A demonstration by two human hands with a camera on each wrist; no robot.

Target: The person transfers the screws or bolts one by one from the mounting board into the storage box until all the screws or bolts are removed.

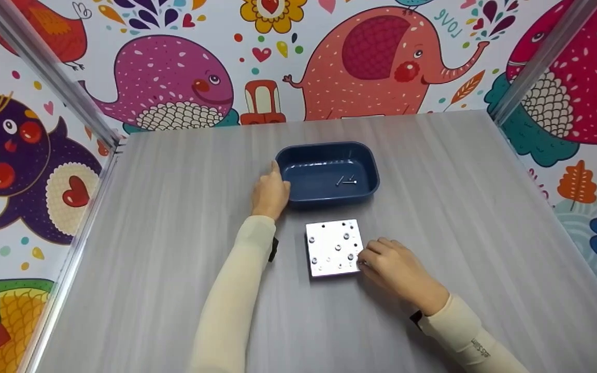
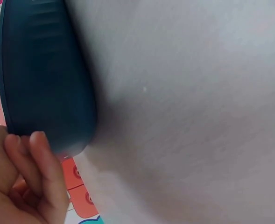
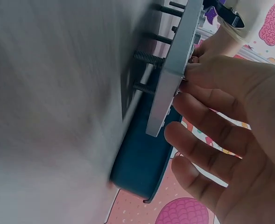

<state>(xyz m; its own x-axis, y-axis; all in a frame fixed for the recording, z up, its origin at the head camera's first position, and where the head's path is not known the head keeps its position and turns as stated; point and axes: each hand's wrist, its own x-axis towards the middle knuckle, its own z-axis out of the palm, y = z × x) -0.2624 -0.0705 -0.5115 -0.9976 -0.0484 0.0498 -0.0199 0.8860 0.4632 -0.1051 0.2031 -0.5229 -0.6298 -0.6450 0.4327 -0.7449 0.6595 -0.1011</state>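
Note:
A square silver metal plate [image 1: 333, 248] with holes and several screw heads lies in front of a dark blue tray [image 1: 324, 200]. In the right wrist view, threaded screws [image 3: 149, 58] stick out under the plate. My right hand [image 1: 397, 267] is at the plate's right edge. Its thumb and index finger pinch what looks like a small screw, mostly hidden by the fingertips. My left hand [image 1: 270, 192] holds the tray's left rim, index finger stretched along it. In the left wrist view, curled fingers [image 2: 48, 172] touch the tray's end wall.
Several loose screws [image 1: 349, 182] lie on the tray's floor, towards its right side. The grey wood-grain table [image 1: 174, 207] carries everything. Walls with cartoon animals [image 1: 174, 77] and metal posts [image 1: 542, 57] stand at its back and sides.

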